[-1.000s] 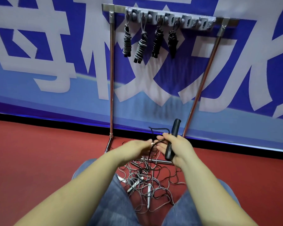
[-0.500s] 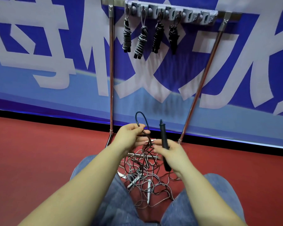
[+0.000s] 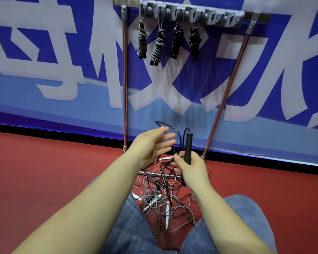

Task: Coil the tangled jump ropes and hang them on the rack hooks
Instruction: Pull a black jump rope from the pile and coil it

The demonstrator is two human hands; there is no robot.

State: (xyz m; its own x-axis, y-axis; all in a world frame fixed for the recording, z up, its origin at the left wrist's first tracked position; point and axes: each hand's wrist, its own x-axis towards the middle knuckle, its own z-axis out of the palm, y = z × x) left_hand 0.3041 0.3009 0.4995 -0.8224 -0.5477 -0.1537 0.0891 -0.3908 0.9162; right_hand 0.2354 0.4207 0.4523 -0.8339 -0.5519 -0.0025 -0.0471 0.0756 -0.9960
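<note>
The right hand grips a black foam jump-rope handle upright; the left hand, fingers spread, guides its thin black cord. The cord trails into the tangled grey-and-black ropes on the red floor, where winding may snag or knot it.

A black rope arcs in loose loops between the hands, its black handle upright in the right hand. Below, a tangle of grey and black ropes with white handles lies heaped on the red floor between the knees. On the metal rack, four coiled ropes hang side by side from the grey hooks on the top bar: two grey at the left, two black to their right. The hooks farther right are bare.
</note>
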